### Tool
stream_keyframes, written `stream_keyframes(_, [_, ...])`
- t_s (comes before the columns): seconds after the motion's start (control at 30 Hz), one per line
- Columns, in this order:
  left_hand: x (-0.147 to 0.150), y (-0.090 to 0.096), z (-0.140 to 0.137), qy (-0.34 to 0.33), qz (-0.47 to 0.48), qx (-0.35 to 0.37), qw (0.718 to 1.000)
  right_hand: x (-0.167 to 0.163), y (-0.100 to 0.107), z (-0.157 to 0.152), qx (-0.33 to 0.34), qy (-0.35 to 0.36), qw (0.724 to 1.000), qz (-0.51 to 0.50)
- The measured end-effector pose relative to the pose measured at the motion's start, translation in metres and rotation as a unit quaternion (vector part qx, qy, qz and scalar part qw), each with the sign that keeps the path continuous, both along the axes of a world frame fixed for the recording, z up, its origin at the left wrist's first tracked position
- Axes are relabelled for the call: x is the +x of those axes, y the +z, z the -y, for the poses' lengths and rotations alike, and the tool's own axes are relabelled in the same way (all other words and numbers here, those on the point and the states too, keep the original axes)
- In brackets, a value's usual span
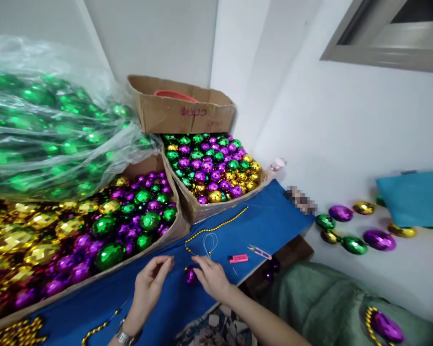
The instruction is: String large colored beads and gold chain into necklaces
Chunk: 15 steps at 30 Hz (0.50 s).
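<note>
My left hand (152,279) hovers over the blue cloth with thumb and forefinger pinched together. Whatever lies in that pinch is too fine to make out. Just to its right, my right hand (212,278) has its fingers closed at a shiny purple ball (191,275), which they partly cover. A small gold bead shows beside the ball. Beyond the right fingers, a string of gold beads (216,226) runs across the cloth, with loops of pale thread (210,244) near it. Another short gold bead string (95,330) lies by my left wrist.
Cardboard boxes (187,211) of green, purple and gold balls line the back, beside a clear plastic bag (57,129) of green ones. A pink lighter-like item (238,258) and pink thread snips (260,252) lie right. Gold beads (18,333) pile at lower left.
</note>
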<state>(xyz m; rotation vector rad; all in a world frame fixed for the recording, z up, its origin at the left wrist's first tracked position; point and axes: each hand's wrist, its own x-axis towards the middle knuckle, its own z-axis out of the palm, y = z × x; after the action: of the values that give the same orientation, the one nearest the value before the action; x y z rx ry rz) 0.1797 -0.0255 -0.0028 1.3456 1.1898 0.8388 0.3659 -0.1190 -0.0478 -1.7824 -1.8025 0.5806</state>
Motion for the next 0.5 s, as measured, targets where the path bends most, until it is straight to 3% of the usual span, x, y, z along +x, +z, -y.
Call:
stream_keyframes(0.17, [0.031,0.053,-0.011,-0.084,0.040,0.047,0.995,-0.004,0.016,-0.013,0.087,0.028,0.990,-0.108])
stream_keyframes(0.27, [0.053,0.078,-0.021,-0.157,0.066,0.057,0.984,0.001,0.017,-0.013,0.111,-0.016,0.975,-0.193])
stream_keyframes(0.37, [0.082,0.096,-0.038,-0.186,0.094,0.070,0.975,0.006,0.016,-0.008,0.118,-0.052,0.962,-0.240])
stream_keyframes(0.5, [0.135,0.108,-0.073,-0.206,0.018,0.231,0.951,0.006,0.014,-0.001,0.117,-0.083,0.956,-0.256])
